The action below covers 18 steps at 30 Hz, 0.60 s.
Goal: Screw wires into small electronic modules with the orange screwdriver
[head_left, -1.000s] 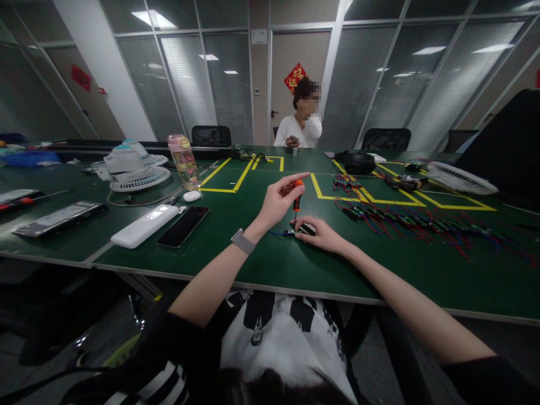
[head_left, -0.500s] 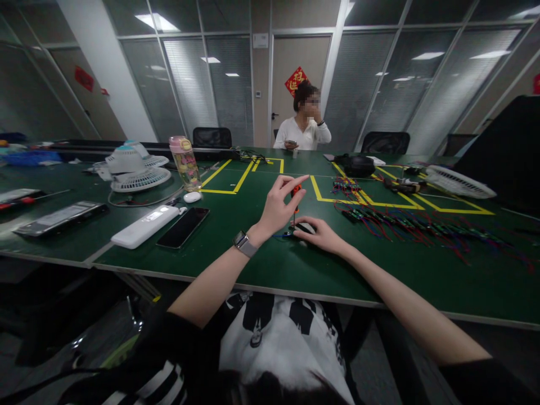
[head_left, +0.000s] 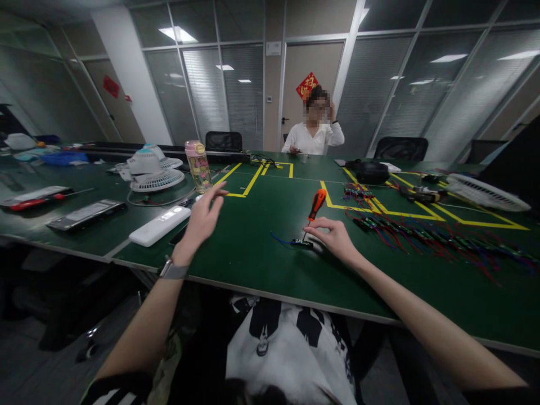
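Observation:
Between thumb and fingers, my right hand [head_left: 334,239] pinches the thin shaft of a screwdriver [head_left: 317,205] with an orange and black handle. The screwdriver leans slightly, handle up, its tip down at a small circuit board [head_left: 302,243] lying on the green table [head_left: 248,264]. A blue wire trails from the left of that board. My left hand [head_left: 204,216] is raised with fingers stretched and nothing in it. It hovers above a dark phone [head_left: 179,234], which it mostly hides, beside a white power bank [head_left: 160,225].
A row of circuit boards with red and blue wires [head_left: 439,239] lies to the right. At left are a small white fan [head_left: 154,174], a pink-lidded bottle [head_left: 197,166], a hard drive [head_left: 86,215] and a red screwdriver [head_left: 37,202]. Across the table sits a person [head_left: 314,135].
My left hand has moved left, away from the screwdriver handle, to above the phone. My right hand stays by the board, with the screwdriver now tilted. The view has shifted slightly.

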{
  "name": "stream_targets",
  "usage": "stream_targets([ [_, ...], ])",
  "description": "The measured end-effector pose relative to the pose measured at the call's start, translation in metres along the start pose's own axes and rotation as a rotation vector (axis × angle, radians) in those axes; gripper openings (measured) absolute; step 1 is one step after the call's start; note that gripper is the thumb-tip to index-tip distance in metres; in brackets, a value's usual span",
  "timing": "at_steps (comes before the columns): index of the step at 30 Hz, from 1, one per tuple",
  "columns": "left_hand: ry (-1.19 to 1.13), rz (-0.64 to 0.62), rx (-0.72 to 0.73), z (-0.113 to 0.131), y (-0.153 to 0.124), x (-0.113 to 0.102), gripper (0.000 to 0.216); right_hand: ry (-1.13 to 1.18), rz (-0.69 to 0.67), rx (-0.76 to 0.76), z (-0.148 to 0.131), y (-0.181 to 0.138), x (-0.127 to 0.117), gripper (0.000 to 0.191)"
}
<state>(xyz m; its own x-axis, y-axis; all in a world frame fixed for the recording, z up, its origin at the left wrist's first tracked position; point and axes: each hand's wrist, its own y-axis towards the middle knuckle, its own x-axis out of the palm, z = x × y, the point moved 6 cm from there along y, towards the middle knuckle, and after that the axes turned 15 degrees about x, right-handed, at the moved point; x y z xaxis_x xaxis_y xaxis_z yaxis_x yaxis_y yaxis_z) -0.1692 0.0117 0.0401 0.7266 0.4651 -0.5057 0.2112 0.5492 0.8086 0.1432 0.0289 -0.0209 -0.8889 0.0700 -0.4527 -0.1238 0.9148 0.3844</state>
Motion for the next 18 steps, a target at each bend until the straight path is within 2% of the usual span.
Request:
stream_targets([
  [3,0.228,-0.011,-0.078,-0.051,-0.031,-0.035,0.044,-0.001,-0.003,0.012,0.0,-0.002,-0.001,0.024],
  [6,0.27,-0.178,-0.127,-0.077,-0.048,-0.036,0.045,-0.001,0.002,0.015,0.0,-0.003,-0.002,0.024],
  [7,0.268,-0.21,-0.131,-0.08,-0.05,-0.033,0.045,-0.002,0.002,0.016,0.0,-0.003,-0.002,0.024],
  [11,0.236,-0.183,-0.106,-0.076,-0.049,-0.033,0.045,-0.012,0.004,0.023,0.0,-0.004,-0.003,0.025],
  [13,0.152,-0.161,-0.156,-0.076,-0.05,-0.037,0.045,-0.011,0.002,0.026,-0.001,-0.004,-0.004,0.025],
  [15,0.086,-0.085,-0.219,-0.078,-0.052,-0.047,0.047,-0.012,0.0,0.031,-0.002,-0.004,-0.004,0.026],
  [18,-0.03,-0.156,-0.322,-0.083,-0.058,-0.051,0.052,-0.016,0.005,0.037,-0.002,-0.005,-0.004,0.027],
])
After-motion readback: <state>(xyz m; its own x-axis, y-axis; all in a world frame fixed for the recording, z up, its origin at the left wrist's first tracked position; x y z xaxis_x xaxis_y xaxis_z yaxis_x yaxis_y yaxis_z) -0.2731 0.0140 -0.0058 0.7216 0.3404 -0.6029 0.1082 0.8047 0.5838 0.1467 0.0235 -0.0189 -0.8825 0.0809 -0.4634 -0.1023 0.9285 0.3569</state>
